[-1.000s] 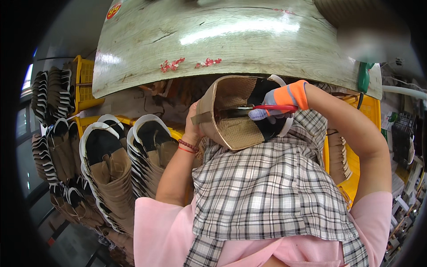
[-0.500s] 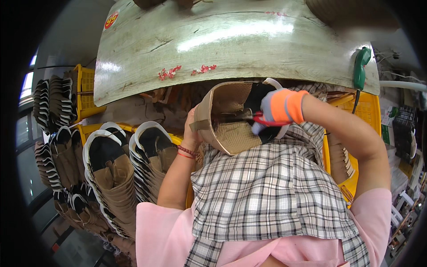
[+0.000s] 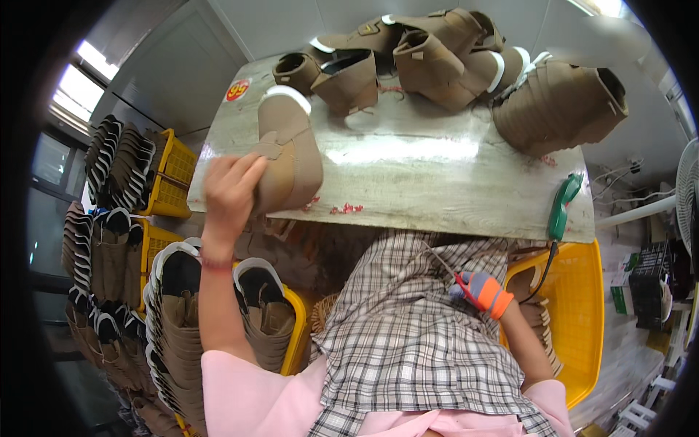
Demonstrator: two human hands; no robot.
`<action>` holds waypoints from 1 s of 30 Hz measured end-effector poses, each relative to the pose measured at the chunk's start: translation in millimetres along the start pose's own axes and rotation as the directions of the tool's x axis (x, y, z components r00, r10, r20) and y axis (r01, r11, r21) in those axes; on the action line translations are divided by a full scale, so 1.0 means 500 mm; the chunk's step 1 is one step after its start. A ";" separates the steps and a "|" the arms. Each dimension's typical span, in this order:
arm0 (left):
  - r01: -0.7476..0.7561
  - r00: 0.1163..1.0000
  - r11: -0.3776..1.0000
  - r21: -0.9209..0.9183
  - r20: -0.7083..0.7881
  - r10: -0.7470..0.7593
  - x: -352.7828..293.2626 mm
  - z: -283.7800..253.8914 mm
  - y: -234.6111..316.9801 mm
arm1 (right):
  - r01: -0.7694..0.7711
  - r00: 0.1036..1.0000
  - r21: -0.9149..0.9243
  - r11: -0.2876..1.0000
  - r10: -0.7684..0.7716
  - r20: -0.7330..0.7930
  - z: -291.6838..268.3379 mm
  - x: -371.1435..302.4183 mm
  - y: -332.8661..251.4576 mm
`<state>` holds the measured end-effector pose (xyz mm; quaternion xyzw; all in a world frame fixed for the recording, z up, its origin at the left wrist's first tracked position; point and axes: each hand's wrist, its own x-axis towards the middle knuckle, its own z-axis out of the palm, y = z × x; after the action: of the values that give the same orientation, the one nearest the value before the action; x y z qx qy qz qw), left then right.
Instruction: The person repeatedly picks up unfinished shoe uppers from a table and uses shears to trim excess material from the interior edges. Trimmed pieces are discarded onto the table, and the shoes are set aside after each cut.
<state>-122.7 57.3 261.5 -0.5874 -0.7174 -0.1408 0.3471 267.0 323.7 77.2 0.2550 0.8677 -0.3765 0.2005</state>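
My left hand point(image 3: 231, 188) grips a brown shoe upper point(image 3: 291, 149) with a white toe edge, over the front left part of the table. Its fingers are bent over the opening end, and the toe end points away from me. In my right hand point(image 3: 480, 291), which wears a grey and orange glove, is a pair of red-handled scissors point(image 3: 467, 288). Their thin blades point up and left, above the checked apron point(image 3: 422, 328) on my lap. More brown shoe uppers point(image 3: 346, 80) lie toward the back of the table, beyond the held one.
The wood-patterned table point(image 3: 429, 193) carries a nested stack of uppers point(image 3: 557, 109) at right. A green corded handheld tool point(image 3: 563, 207) lies at its right edge. Yellow baskets point(image 3: 575, 313) stand at both sides, with stacked uppers point(image 3: 178, 313) at left. A white fan point(image 3: 688, 193) is far right.
The upper has gone from my lap to over the table at left, in my left hand. My right hand and scissors have come out of it and down. The view has tilted up.
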 end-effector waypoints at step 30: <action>0.291 0.939 0.669 -0.684 0.339 -0.062 -0.044 0.074 0.256 | 0.262 0.802 -0.205 0.943 -0.331 -0.497 -0.111 -0.042 -0.104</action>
<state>-12.9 98.1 193.9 -0.6169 -0.6995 -0.3589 -0.0367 244.2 329.0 152.2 0.1956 0.9403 -0.2636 -0.0895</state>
